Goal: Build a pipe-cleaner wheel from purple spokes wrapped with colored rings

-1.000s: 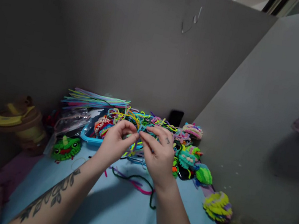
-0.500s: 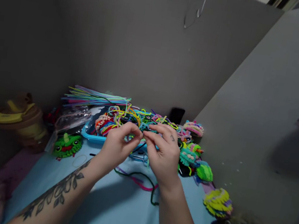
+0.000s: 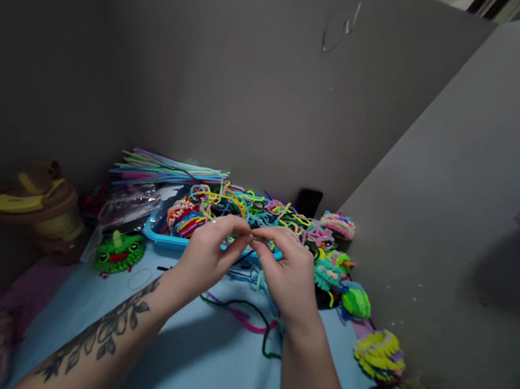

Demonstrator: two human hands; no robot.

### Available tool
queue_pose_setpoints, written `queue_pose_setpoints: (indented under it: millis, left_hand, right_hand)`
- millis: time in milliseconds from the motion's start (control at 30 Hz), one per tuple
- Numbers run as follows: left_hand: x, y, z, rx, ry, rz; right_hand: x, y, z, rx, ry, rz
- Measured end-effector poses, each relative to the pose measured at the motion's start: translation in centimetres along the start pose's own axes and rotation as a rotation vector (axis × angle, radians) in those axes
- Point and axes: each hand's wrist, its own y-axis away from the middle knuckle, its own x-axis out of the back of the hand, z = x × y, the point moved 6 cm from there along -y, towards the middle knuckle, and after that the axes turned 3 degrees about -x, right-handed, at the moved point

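My left hand (image 3: 206, 255) and my right hand (image 3: 287, 272) meet fingertip to fingertip above the light blue table (image 3: 189, 370), both pinched on a thin pipe cleaner (image 3: 252, 239) held between them. Its colour is hard to make out. Just behind the hands stands a blue tray (image 3: 166, 240) heaped with tangled coloured pipe cleaners (image 3: 243, 205). Loose dark green and pink pipe cleaners (image 3: 244, 312) lie on the table under my wrists.
Straight pipe cleaners (image 3: 168, 168) lie in a bundle at the back left. A green fuzzy figure (image 3: 119, 251) sits left of the tray; several fuzzy figures (image 3: 340, 282) and a yellow one (image 3: 380, 355) line the right. A brown-yellow toy (image 3: 36, 209) stands far left. Grey partition walls close in.
Both hands stay pinched together and have shifted slightly right and down in view; the right hand's fingers have curled further over the pinch. The camera tilted a little.
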Motion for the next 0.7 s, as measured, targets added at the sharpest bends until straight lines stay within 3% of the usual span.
queue_pose_setpoints:
  millis: [333, 700]
  left_hand:
    - [-1.0, 0.3, -1.6, 0.168, 0.087, -0.093]
    - [-1.0, 0.4, -1.3, 0.117, -0.024, -0.102]
  right_hand:
    - [0.0, -0.3, 0.7, -0.065, 0.003, -0.021]
    - [-0.8, -0.3, 1.7, -0.152, -0.009, -0.1]
